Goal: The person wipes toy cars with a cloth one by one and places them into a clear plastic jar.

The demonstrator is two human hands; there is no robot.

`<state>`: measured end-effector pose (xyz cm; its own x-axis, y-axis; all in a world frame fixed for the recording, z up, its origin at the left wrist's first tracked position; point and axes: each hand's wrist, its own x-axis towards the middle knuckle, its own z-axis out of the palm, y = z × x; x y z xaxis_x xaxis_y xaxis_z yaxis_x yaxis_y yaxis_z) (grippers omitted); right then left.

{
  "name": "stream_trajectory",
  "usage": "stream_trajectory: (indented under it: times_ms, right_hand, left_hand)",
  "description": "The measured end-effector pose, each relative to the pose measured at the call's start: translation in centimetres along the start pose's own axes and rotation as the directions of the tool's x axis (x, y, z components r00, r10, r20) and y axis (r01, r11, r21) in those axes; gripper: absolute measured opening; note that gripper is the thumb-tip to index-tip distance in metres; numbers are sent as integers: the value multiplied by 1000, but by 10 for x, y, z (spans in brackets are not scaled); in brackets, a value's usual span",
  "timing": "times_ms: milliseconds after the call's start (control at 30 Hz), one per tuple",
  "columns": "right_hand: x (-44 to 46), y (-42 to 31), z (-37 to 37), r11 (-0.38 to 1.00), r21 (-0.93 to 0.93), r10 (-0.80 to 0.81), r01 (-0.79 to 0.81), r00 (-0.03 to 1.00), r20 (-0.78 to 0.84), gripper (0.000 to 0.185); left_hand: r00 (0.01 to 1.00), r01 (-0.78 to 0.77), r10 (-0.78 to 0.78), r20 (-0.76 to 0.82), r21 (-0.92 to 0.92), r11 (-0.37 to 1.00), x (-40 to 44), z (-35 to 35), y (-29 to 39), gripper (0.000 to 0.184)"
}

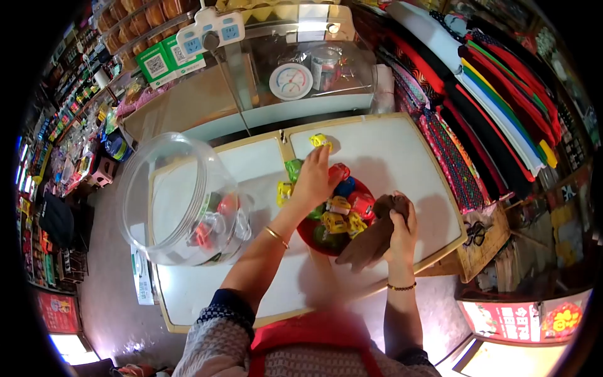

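My left hand reaches over the table's middle, fingers stretched out and thumb apart. Its fingertips are close to a small yellow packet; whether they touch it I cannot tell. By the thumb is a red packet. Below my left hand stands a red bowl with several yellow, red, blue and green packets in it. A green packet and another yellow packet lie left of the hand. My right hand grips a bunched brown cloth at the bowl's right edge, covering part of it.
A large clear plastic jar lies tilted on the left of the white table, with some coloured items inside. Behind are a glass counter with a round dial and a power strip. Folded fabrics are stacked at right.
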<state>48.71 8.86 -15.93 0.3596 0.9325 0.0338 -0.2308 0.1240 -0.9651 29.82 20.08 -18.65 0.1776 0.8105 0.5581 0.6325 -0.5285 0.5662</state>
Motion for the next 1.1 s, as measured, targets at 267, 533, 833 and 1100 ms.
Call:
stream_trajectory:
  times_ms: [267,533,833,1100]
  right_hand:
    - [60,-8,41,969,123,202,-215,973,113,35]
    - [73,8,74,962,30,262,-270,952,155,39]
    - [5,-37,83,619,-496,-440,609,792,423,47]
    - [-37,-71,68,828,-431,-206,359,909,361,35]
  left_hand:
    - [966,238,-254,58,195,951,62,63,-95,71]
    - [932,256,-265,249,69,964,69,49,-103,77]
    - [964,-175,230,136,-329,928,6,-67,80,67]
    - [939,-145,260,223,-427,892,-56,-115,114,79]
